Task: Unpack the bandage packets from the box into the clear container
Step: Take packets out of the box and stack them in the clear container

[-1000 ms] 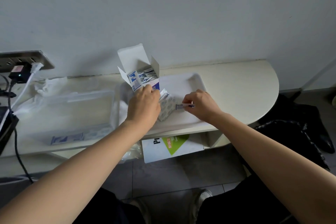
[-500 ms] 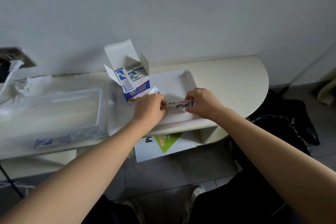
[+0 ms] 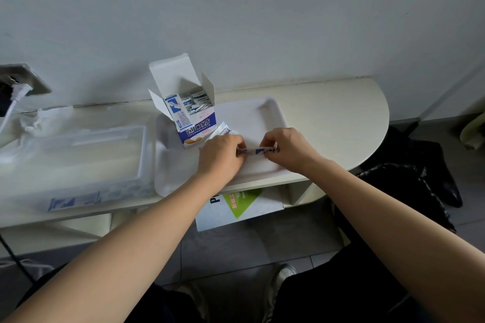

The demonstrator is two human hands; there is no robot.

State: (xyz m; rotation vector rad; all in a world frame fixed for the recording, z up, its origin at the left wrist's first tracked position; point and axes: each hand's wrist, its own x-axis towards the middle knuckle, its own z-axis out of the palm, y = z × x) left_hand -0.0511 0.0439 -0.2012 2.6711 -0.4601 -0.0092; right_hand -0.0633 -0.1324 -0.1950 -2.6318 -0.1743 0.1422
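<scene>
An open white and blue bandage box stands on a white tray, its lid flap up and several packets showing inside. My left hand and my right hand pinch the two ends of one narrow bandage packet over the tray's front part. More packets stick out behind my left hand, next to the box. The clear container sits to the left of the tray, with several packets lying along its near wall.
The cream shelf ends in a rounded edge at the right and meets the wall behind. Crumpled clear plastic lies at the back left, near a wall socket with a white plug. A white and green book lies on the lower shelf.
My left hand left the box and joined my right hand on the narrow packet. Both hands now hold it level over the tray. The camera view shifted a little.
</scene>
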